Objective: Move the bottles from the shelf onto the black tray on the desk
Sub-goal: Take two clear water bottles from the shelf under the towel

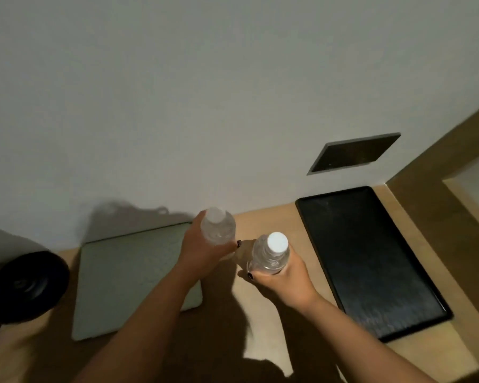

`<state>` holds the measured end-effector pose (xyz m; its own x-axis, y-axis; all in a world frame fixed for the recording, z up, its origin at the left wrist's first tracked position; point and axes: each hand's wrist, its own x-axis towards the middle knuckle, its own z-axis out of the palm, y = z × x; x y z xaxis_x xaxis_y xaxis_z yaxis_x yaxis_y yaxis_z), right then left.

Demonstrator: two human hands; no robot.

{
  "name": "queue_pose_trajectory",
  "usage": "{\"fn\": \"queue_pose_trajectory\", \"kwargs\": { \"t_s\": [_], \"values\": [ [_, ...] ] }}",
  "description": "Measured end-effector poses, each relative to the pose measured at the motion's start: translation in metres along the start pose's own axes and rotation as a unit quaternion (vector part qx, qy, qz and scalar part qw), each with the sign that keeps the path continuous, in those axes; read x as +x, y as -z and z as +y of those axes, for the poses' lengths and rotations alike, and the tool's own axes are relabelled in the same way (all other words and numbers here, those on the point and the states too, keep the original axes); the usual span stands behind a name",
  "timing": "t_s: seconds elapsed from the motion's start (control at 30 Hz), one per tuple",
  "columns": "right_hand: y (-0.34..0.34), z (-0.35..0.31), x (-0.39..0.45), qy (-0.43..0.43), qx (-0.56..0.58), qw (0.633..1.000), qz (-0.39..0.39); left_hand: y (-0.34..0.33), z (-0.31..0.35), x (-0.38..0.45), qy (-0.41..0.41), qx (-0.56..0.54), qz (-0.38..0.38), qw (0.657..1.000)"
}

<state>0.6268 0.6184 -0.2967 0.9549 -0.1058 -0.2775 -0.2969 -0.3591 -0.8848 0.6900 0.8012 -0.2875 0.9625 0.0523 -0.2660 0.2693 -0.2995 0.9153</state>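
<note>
— What do your hands hold in the head view?
— Your left hand (202,250) grips one clear water bottle (218,226); your right hand (285,277) wraps around a second white-capped bottle (271,255). Both hover upright above the wooden desk (263,335).
— And the black tray (371,261)?
— It lies on the desk to your right, near the right-hand bottle, beside a grey-green mat (127,277).

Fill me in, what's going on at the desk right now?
A person holds a clear bottle in each hand above the wooden desk. The left hand grips one bottle; the right hand grips the other bottle, which has a white cap. The black tray lies to the right with nothing on it yet. A grey-green mat and a round black object sit to the left.
</note>
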Motion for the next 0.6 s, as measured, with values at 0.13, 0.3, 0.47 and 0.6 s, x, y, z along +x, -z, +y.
{"fn": "queue_pose_trajectory", "kwargs": {
  "t_s": [0.13, 0.3, 0.47, 0.6],
  "values": [
    [-0.002, -0.002, 0.01, -0.008, 0.004, 1.0, 0.002, -0.004, 0.001, 0.015, -0.018, 0.026, -0.062, 0.998],
    [-0.004, -0.002, 0.013, -0.009, -0.007, 1.0, -0.005, -0.005, 0.003, 0.012, -0.022, 0.023, -0.077, 0.996],
    [0.005, -0.005, 0.013, -0.021, -0.038, 0.998, -0.049, 0.012, 0.016, 0.011, -0.021, 0.02, -0.151, 0.988],
    [0.021, -0.019, 0.002, -0.029, -0.068, 0.996, -0.042, 0.026, 0.044, 0.004, -0.053, 0.016, -0.158, 0.986]
  ]
}}
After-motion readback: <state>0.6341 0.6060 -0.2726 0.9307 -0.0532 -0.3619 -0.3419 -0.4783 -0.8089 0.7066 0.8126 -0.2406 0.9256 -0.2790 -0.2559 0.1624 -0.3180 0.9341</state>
